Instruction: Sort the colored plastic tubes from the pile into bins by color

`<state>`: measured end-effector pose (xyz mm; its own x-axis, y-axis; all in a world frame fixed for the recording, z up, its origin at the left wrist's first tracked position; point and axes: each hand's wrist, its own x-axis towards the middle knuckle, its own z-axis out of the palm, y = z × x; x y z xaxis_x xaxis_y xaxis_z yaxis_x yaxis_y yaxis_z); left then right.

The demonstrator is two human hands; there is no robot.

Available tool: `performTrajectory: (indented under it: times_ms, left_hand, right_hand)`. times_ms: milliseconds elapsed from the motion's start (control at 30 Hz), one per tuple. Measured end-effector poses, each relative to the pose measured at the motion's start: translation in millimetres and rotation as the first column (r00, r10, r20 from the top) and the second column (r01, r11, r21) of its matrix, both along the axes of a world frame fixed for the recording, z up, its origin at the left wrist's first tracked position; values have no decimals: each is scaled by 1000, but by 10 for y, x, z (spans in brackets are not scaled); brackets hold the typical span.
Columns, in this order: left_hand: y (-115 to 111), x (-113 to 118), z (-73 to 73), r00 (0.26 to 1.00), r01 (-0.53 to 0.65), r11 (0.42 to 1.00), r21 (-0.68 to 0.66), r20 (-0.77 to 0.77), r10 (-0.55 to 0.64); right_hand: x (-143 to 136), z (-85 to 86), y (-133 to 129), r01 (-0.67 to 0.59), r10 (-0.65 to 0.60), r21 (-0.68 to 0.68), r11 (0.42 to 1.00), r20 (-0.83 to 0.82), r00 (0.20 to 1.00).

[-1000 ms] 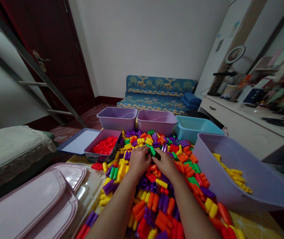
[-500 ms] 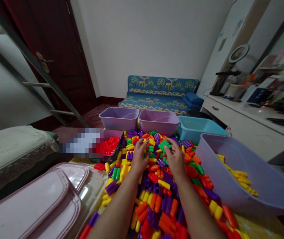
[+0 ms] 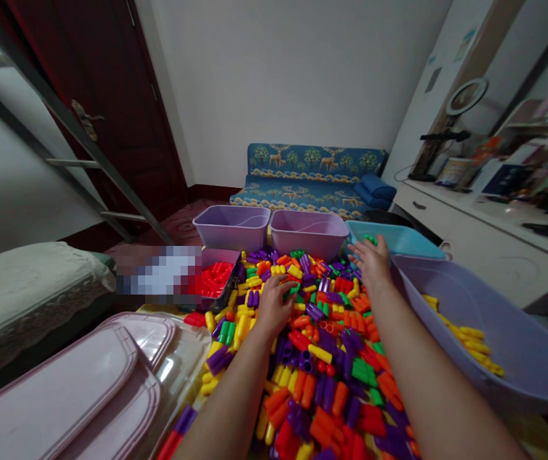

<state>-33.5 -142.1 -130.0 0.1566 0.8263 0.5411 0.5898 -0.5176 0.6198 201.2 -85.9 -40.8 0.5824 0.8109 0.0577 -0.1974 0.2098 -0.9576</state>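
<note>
Many plastic building pieces (image 3: 319,352) in red, orange, yellow, green and purple lie heaped before me. My left hand (image 3: 275,305) is over the middle of the heap, fingers curled around a green plastic piece (image 3: 295,289). My right hand (image 3: 373,260) is at the near left corner of a light-blue bin (image 3: 405,239), its fingers spread. Just past those fingers, small green pieces (image 3: 371,239) show at the bin's opening; whether they still touch the hand is unclear.
Two purple bins (image 3: 233,233) (image 3: 308,233) stand behind the heap. A large lavender bin (image 3: 451,287) holding yellow pieces is on the right. Red pieces (image 3: 215,280) fill a box on the left, near stacked pink lids (image 3: 62,396). A blue patterned sofa (image 3: 302,185) stands beyond.
My right hand has moved right and away from me, from above the heap to the light-blue bin, carrying green pieces. My left hand has shifted slightly right and lower.
</note>
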Motion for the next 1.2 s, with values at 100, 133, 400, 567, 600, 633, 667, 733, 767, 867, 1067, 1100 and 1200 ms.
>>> performTrajectory:
  times_ms: [100,133,400,567,600,633,667,733,767,867,1067,1100,1200]
  left_hand:
    - [-6,8,10,1000,-1,1000,-3,4,1]
    - [-8,10,16,1000,-1,1000,-5,4,1]
    - [-23,8,40,999,10,1000,2,-41,-10]
    - [-26,7,56,998,49,999,18,-49,-48]
    - [-25,7,59,997,54,998,16,-48,-53]
    - [-24,6,61,997,56,998,11,-48,-56]
    - [-22,4,63,997,58,998,4,-51,-57]
    - [-21,2,63,996,56,998,-10,-64,-57]
    - [-21,1,63,996,54,998,-15,-73,-55]
    - [-26,5,65,993,28,999,-25,-111,-30]
    - [-49,45,113,963,-42,997,-61,-269,24]
    - [-54,54,127,952,-44,996,-73,-306,20]
    - [-60,77,192,913,-25,991,-133,-406,-31]
  right_hand:
    - [-93,-119,-138,-86,82,39,996,84,993]
    - [-138,-190,-191,-129,122,40,991,139,983]
    - [-563,-743,-693,-358,397,-180,916,538,744]
    - [-714,-794,-864,-466,452,-237,853,781,430]
    - [-712,-808,-859,-448,435,-240,861,804,406]
    - [-701,-829,-845,-420,415,-240,875,820,395]
    - [-683,-855,-826,-389,392,-235,890,831,394]
    - [-641,-916,-787,-346,357,-220,912,842,405]
    - [-625,-945,-773,-338,346,-212,917,843,411]
    - [-621,-995,-764,-316,329,-212,925,863,383]
    - [-685,-833,-781,-241,435,-385,891,876,209]
    - [-679,-780,-778,-258,468,-417,871,864,185]
    - [-643,-608,-818,-289,520,-465,837,840,156]
